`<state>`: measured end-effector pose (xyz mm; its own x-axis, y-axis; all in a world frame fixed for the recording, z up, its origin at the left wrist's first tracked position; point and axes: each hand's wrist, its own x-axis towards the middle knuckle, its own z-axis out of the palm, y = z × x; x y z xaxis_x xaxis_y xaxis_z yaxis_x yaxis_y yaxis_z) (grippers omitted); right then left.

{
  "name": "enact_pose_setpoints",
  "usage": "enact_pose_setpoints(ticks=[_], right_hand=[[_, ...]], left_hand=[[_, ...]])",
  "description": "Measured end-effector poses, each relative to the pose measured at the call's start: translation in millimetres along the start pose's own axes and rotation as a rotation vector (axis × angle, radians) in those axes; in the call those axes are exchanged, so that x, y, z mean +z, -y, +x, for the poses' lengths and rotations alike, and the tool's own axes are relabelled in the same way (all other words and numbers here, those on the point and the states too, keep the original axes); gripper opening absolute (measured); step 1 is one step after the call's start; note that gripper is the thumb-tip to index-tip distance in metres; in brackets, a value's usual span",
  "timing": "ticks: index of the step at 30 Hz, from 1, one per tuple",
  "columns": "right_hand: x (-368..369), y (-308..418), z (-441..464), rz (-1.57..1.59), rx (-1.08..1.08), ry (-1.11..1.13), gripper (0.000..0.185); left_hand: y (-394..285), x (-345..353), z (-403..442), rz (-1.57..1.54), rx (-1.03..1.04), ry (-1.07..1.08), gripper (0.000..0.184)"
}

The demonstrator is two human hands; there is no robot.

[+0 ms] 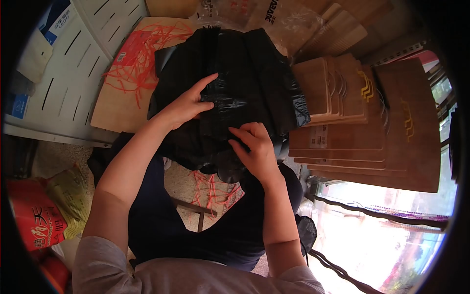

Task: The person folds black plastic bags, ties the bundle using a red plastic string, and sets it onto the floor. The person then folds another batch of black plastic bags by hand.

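Observation:
A wide pile of black plastic bags [235, 63], glossy and creased, spreads in front of me and hangs over towards my knees. My left hand [188, 105] rests on its left part, with index finger and thumb stretched apart; the other fingers are hidden under the hand. Over the lower right part of the black plastic is my right hand [254, 147]. Its fingers are bent, and a gap shows between index finger and thumb. I see nothing held in either hand.
Tangled red plastic strings [142, 61] lie on a wooden board [110, 108] beside a white slotted shelf [73, 63]. Wooden boards with yellow hooks [364, 88] stand at the right. A red printed bag [36, 215] is at lower left. More red strings [210, 191] lie below.

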<state>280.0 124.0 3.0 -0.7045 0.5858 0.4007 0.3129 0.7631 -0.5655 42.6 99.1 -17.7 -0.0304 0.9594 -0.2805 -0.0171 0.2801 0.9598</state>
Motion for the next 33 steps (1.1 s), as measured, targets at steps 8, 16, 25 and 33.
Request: enact_pose_setpoints(ticks=[8,16,25,33], right_hand=[[5,-1,2,0.020,0.087,-0.165,0.015],[-21,-18,0,0.736,0.599,-0.386,0.013],[-48,-30,-4,0.297,0.401,-0.840,0.019],[11,-6,2,-0.097,-0.064,-0.072,0.030]], left_hand=[[4,0,2,-0.042,0.018,0.014,0.074],[-1,0,-1,0.021,0.026,0.001,0.075],[-3,2,-2,-0.014,0.024,0.004,0.075],[-1,-1,0,0.016,0.008,0.020,0.074]])
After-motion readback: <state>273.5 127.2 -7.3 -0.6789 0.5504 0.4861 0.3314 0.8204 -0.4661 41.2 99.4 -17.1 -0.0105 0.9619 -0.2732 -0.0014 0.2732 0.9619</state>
